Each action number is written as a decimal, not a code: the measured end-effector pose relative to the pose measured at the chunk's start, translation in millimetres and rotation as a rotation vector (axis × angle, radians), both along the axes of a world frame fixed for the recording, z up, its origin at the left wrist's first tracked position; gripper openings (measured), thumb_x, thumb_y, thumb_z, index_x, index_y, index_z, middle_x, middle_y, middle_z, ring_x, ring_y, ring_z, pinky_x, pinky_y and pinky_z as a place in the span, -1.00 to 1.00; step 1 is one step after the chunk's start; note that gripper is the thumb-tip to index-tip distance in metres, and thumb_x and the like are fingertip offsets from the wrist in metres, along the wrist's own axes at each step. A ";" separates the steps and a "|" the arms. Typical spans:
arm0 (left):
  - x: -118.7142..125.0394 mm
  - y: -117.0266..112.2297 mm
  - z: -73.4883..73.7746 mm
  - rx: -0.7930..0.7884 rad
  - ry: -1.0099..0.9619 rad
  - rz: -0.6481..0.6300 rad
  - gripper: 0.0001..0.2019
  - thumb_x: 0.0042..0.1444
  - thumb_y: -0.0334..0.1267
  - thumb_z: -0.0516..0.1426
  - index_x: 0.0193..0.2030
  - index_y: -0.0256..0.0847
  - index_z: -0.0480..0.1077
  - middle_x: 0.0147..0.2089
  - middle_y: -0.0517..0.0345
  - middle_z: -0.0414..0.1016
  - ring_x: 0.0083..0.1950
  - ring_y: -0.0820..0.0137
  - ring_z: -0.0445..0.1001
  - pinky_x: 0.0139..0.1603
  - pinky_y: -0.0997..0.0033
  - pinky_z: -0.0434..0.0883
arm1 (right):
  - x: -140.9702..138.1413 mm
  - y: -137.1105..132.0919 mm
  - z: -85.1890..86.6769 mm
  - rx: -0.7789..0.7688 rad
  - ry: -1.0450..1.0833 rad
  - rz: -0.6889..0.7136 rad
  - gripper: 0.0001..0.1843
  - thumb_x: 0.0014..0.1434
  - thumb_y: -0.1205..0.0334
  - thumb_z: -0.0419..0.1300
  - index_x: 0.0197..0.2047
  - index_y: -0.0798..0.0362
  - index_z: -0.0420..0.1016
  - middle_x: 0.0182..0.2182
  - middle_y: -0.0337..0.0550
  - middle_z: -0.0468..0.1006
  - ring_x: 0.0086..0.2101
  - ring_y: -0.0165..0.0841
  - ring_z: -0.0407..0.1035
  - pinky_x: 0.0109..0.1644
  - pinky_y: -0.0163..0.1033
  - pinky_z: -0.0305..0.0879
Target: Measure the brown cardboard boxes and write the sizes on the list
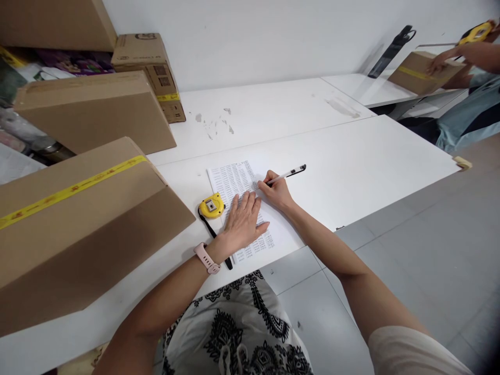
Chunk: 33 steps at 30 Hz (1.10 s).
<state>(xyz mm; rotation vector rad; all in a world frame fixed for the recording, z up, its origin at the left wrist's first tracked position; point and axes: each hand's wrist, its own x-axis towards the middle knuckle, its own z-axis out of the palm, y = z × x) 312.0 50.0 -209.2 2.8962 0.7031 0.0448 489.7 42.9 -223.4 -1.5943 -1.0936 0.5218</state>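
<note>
The printed paper point(230, 179) is laid on the white table point(359, 161), its lower end close to the front edge. The pen point(291, 173) is pinched by the closed fingers of the right hand point(276, 190); the left hand point(244, 221) is spread flat on the paper, nothing gripped. Leftward, room is bounded by boxes point(94, 187); rightward, it is offered by the long table top. Five boxes are counted, four left and one right, two tape measures point(211, 206), one bottle point(391, 51) and one pen.
</note>
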 end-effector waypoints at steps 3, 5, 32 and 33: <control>0.1 0.0 0.5 0.004 0.000 -0.002 -0.28 0.39 0.07 -0.08 0.46 -0.50 0.07 0.55 -0.33 -0.03 0.57 -0.03 -0.11 0.53 -0.12 -0.17 | -0.4 -0.4 0.7 -0.001 -0.009 0.007 -0.74 0.02 0.24 0.21 -0.53 -0.03 0.15 -0.61 -0.38 0.15 -0.53 -0.44 0.02 -0.42 -0.24 -0.04; 0.3 -0.1 1.1 0.005 0.006 -0.003 -0.28 0.39 0.07 -0.08 0.46 -0.51 0.07 0.55 -0.34 -0.03 0.57 -0.04 -0.11 0.53 -0.13 -0.17 | -0.5 -0.3 0.9 -0.001 -0.009 0.009 -0.74 0.02 0.25 0.20 -0.53 -0.03 0.15 -0.61 -0.38 0.15 -0.53 -0.44 0.03 -0.42 -0.24 -0.03; 0.3 -0.1 -0.1 0.000 -0.001 -0.001 -0.28 0.38 0.07 -0.08 0.46 -0.48 0.07 0.55 -0.33 -0.04 0.57 -0.03 -0.11 0.53 -0.12 -0.17 | 2.6 0.4 -1.9 -0.022 0.011 0.004 -0.75 0.00 0.26 0.21 -0.53 -0.03 0.15 -0.62 -0.38 0.14 -0.53 -0.44 0.01 -0.43 -0.25 -0.04; 0.3 -0.1 0.0 0.000 0.001 0.000 -0.29 0.38 0.07 -0.08 0.46 -0.48 0.07 0.55 -0.33 -0.04 0.57 -0.03 -0.12 0.53 -0.12 -0.18 | 2.9 0.4 -1.8 -0.024 0.011 0.006 -0.75 0.00 0.27 0.21 -0.53 -0.03 0.15 -0.62 -0.38 0.14 -0.53 -0.44 0.01 -0.43 -0.25 -0.04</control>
